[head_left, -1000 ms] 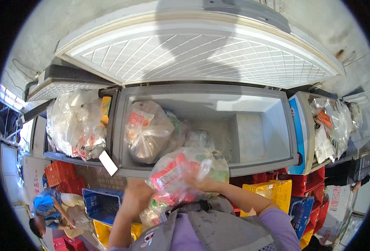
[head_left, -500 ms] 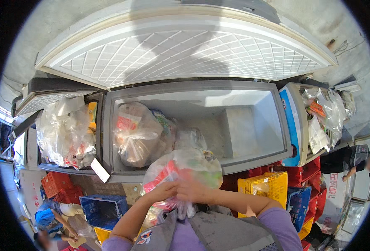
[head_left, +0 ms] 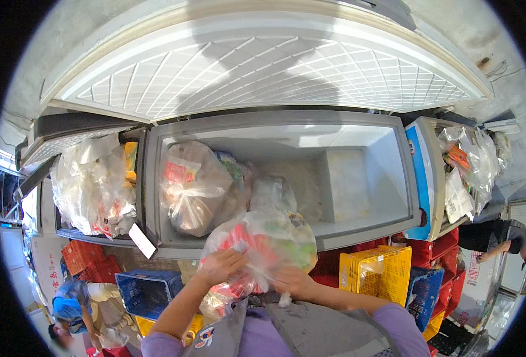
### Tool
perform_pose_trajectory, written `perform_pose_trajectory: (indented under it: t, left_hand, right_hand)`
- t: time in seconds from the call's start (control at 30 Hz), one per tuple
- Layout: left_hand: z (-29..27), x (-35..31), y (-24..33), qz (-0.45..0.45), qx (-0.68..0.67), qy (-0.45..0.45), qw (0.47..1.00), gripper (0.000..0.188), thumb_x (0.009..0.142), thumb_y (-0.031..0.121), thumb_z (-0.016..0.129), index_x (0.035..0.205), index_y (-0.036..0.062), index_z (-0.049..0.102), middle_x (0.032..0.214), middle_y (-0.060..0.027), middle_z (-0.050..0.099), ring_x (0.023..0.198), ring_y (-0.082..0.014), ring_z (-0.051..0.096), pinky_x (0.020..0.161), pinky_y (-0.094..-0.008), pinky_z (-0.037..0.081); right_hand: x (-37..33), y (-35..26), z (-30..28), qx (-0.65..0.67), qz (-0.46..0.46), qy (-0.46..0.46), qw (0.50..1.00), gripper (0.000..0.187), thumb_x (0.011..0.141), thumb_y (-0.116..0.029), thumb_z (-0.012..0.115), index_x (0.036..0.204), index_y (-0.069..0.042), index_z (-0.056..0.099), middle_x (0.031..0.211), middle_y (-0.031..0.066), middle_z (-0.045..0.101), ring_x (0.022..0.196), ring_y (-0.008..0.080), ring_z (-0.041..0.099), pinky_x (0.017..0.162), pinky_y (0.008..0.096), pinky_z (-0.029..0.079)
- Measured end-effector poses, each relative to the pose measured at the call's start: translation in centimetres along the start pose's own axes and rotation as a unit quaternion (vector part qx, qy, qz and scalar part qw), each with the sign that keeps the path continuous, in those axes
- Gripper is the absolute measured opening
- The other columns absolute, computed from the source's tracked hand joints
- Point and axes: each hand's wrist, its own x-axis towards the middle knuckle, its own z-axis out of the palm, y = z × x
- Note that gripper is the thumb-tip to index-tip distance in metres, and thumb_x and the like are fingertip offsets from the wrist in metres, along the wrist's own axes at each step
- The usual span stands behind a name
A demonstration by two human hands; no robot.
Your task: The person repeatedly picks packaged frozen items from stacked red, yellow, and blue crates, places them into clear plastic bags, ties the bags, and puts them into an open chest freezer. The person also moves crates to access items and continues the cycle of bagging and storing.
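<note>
A bulging clear plastic bag (head_left: 278,238) with red and green packages inside is up against my body, at the front rim of an open chest freezer (head_left: 358,235). My left hand (head_left: 222,266) is closed on the film at the bag's left side, over a red package. Lower on the right, my right hand (head_left: 291,282) grips the bag's gathered part, and a whitish twisted end of film sticks out below it. Inside the freezer, at the left, sits a knotted clear bag (head_left: 194,184) with a red-and-white label, beside more bagged goods.
The freezer's white lid (head_left: 275,74) stands raised behind. Smaller freezers full of plastic bags (head_left: 93,184) flank it. Yellow (head_left: 376,271) and blue crates (head_left: 150,291) are stacked in front. One person (head_left: 72,303) works at lower left, another (head_left: 495,238) at far right.
My hands, together at the bag's gathered neck before, have come apart. The left has shifted left onto the bag's side, and the right slightly to the right.
</note>
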Motion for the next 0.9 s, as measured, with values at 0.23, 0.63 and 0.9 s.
perform_pose_trajectory:
  t: [0.23, 0.63, 0.9]
  left_hand:
    - [-2.6, 2.8, 0.5, -0.046, 0.047, 0.002, 0.998, 0.037, 0.07, 0.014, 0.069, 0.106, 0.0087, 0.062, 0.102, -0.0071, 0.063, 0.091, -0.0247, 0.061, 0.076, -0.0357, 0.052]
    - [-6.3, -6.4, 0.7, -0.417, 0.08, 0.206, 0.882, 0.034, 0.075, -0.006, 0.059, 0.108, 0.0054, 0.06, 0.107, -0.0144, 0.058, 0.097, -0.0344, 0.057, 0.08, -0.0407, 0.049]
    - [-1.5, -10.3, 4.0, -0.55, -0.002, 0.175, 0.817, 0.032, 0.079, 0.002, 0.057, 0.108, 0.0129, 0.064, 0.112, -0.0114, 0.059, 0.1, -0.0303, 0.06, 0.083, -0.0383, 0.052]
  right_hand:
    - [5.5, 2.3, 3.1, -0.035, 0.225, -0.168, 0.959, 0.032, 0.083, -0.021, 0.059, 0.108, -0.002, 0.057, 0.111, 0.0169, 0.06, 0.109, 0.0312, 0.057, 0.091, 0.0458, 0.044]
    - [11.4, 8.3, -10.7, 0.029, 0.227, -0.223, 0.948, 0.04, 0.074, -0.032, 0.068, 0.107, -0.012, 0.06, 0.087, 0.0194, 0.066, 0.081, 0.0365, 0.065, 0.074, 0.0469, 0.05]
    - [10.7, 24.1, -10.7, -0.108, 0.297, -0.245, 0.917, 0.048, 0.072, -0.032, 0.071, 0.11, -0.005, 0.061, 0.096, 0.0222, 0.065, 0.089, 0.0385, 0.063, 0.079, 0.0477, 0.049]
